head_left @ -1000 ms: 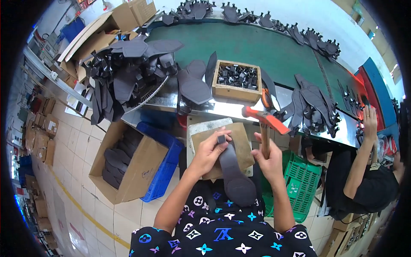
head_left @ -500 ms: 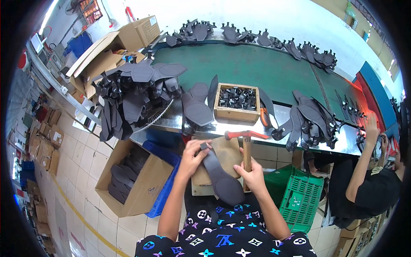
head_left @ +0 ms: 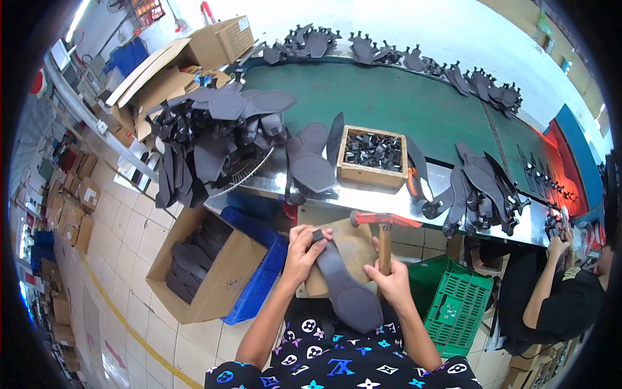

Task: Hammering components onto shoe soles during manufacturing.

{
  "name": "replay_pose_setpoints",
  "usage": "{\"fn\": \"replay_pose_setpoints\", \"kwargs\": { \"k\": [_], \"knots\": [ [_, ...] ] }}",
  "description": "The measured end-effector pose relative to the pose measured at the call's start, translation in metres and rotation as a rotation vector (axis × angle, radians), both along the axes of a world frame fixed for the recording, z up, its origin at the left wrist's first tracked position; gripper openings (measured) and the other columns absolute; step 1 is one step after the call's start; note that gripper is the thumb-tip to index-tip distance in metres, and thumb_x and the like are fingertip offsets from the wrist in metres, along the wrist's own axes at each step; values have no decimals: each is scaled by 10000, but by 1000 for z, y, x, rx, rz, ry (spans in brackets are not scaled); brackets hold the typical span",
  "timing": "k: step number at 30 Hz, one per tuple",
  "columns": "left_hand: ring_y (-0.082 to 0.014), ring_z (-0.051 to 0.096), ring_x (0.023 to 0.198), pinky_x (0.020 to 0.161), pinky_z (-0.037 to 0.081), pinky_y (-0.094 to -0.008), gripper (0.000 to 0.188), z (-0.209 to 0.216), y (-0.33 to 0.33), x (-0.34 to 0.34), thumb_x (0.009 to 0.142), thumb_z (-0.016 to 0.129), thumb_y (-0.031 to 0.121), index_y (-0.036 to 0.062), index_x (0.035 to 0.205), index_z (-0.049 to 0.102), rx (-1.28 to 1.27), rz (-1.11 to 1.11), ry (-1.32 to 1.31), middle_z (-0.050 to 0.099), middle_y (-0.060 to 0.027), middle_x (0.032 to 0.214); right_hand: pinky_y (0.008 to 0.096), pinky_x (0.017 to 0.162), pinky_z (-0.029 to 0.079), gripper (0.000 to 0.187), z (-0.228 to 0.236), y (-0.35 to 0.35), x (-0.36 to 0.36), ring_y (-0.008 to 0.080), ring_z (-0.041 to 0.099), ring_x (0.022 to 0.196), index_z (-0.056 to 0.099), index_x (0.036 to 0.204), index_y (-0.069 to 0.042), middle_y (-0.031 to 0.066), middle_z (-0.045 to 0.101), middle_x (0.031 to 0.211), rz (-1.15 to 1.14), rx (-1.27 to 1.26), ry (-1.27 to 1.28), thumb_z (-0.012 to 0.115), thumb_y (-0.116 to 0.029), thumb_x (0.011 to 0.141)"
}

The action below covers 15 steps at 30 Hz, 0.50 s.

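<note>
My left hand (head_left: 302,254) is closed around the narrow heel end of a dark grey shoe sole (head_left: 355,303), where a small black block shows at the fingers. The sole's wide toe part slants down toward my lap. Under it is a tan, worn pad (head_left: 357,249). In my right hand (head_left: 391,283) is a hammer (head_left: 385,249), gripped by its wooden handle. Its red-and-dark head points up, above the pad's right side. Ahead, on the bench edge, a wooden box (head_left: 369,176) holds many small black pieces.
Soles with heels lie heaped on the bench at left (head_left: 217,104) and right (head_left: 483,178); others line the far side of the green belt (head_left: 376,97). An orange-handled tool (head_left: 412,183) lies beside the wooden box. Below stand a carton (head_left: 223,279), a blue crate (head_left: 264,285) and a green crate (head_left: 459,305). A co-worker (head_left: 564,298) sits at right.
The whole view has shifted slightly, so the bench appears further right. My hands keep the same grips on sole and hammer. The co-worker's raised hand has come down to the bench edge.
</note>
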<state>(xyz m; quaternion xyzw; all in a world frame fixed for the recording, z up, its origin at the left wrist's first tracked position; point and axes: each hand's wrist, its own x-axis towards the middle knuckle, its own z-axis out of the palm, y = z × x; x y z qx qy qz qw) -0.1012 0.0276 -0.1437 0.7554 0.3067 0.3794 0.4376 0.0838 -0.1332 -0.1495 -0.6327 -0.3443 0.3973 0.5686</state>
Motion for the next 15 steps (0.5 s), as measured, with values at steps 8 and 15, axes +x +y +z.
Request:
{"fn": "replay_pose_setpoints", "kwargs": {
  "k": [8, 15],
  "knots": [
    [-250, 438, 1409, 1129, -39, -670, 271, 39, -28, 20, 961, 591, 364, 185, 1124, 712, 352, 59, 298, 642, 29, 1335, 280, 665, 512, 154, 43, -6, 21, 145, 646, 753, 603, 974, 50, 110, 681, 926, -126, 249, -620, 671, -70, 905],
    [-273, 409, 1423, 1134, 11, -711, 482, 15, -27, 28, 941, 577, 487, 221, 1341, 623, 483, 125, 596, 574, 20, 1422, 235, 442, 405, 263, 61, -33, -9, 61, 513, 510, 542, 1215, 12, -11, 541, 649, 30, 139, -388, 589, -97, 980]
  ]
}}
